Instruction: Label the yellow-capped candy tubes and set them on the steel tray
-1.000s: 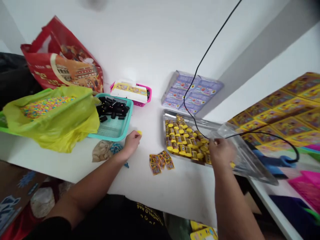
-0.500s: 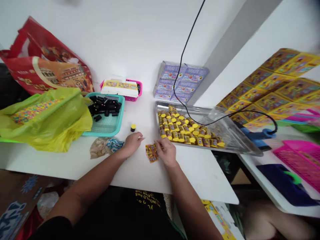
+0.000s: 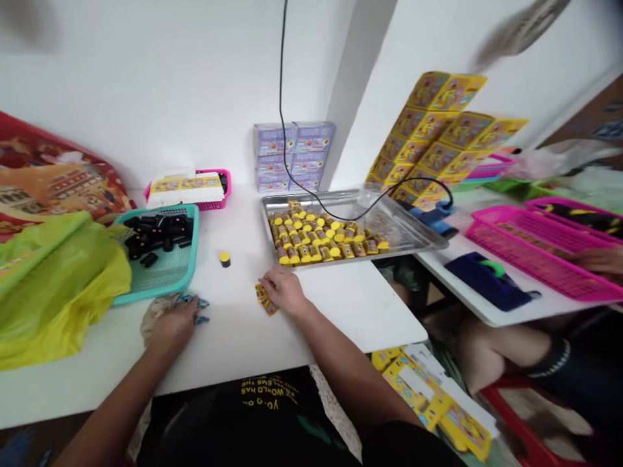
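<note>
My left hand [image 3: 176,324] has its fingers closed on a crumpled beige and blue-striped cloth [image 3: 152,312] lying on the table; the fingers hide part of it. With bent fingers pressed together, my right hand [image 3: 286,290] pinches the edge of a small sheet of yellow-orange printed stickers [image 3: 267,302]. Standing alone between and beyond the hands is a small cylinder with a yellow cap and black body [image 3: 224,259]. Many yellow-capped, labelled cylinders lie in rows in a metal tray [image 3: 413,243] behind my right hand.
Black cylinders fill part of a teal basket [image 3: 150,282], beside a yellow-green plastic bag [image 3: 73,285]. Purple boxes [image 3: 294,155] and yellow boxes [image 3: 428,136] are stacked behind. A black cable [image 3: 281,84] hangs over the tray. At right, another person's hand [image 3: 601,259] is at a pink basket [image 3: 559,272].
My left hand has moved left from its pinch near the sticker sheet onto the cloth. My right hand stays at the stickers. The view has turned to the right.
</note>
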### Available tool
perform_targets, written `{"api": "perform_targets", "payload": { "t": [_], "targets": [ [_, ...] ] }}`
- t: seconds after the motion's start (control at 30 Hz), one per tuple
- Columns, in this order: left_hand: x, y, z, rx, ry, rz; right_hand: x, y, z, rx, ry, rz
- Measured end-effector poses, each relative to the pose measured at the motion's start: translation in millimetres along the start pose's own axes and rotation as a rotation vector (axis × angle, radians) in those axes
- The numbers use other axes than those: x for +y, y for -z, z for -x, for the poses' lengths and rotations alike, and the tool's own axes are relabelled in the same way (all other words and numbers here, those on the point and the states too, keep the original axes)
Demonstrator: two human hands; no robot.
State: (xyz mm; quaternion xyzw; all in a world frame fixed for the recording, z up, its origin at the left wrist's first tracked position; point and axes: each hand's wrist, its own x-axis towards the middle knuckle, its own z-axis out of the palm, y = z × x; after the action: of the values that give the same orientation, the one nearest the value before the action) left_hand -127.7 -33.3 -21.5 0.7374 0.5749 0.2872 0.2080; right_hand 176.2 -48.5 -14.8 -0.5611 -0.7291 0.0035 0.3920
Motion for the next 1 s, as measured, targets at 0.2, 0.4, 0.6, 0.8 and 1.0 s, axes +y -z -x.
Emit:
{"api": "perform_targets", "payload": {
  "t": [0.2,0.4,0.6,0.8,1.0],
  "targets": [
    [68,-4.2,-6,-0.043,-0.173,-0.498,5,5,-1,0.101,-0.072,-0.034],
    [123,-68.7,-52,-0.267,-0.17,-0.299,10,10,-1,0.141,-0.083,-0.05],
    [117,-100.2,-68,-0.292,-0.104,-0.141,19,16,-3,0.203,-0.114,-0.02],
    [101,-101.5,-66,-0.233,-0.067,0.169,14,19,-3,0.137,-0.132,-0.057],
    [97,-105.7,-62,-0.179,-0.15,0.367,4,18,-2,0.003,-0.025,-0.145]
  ]
}}
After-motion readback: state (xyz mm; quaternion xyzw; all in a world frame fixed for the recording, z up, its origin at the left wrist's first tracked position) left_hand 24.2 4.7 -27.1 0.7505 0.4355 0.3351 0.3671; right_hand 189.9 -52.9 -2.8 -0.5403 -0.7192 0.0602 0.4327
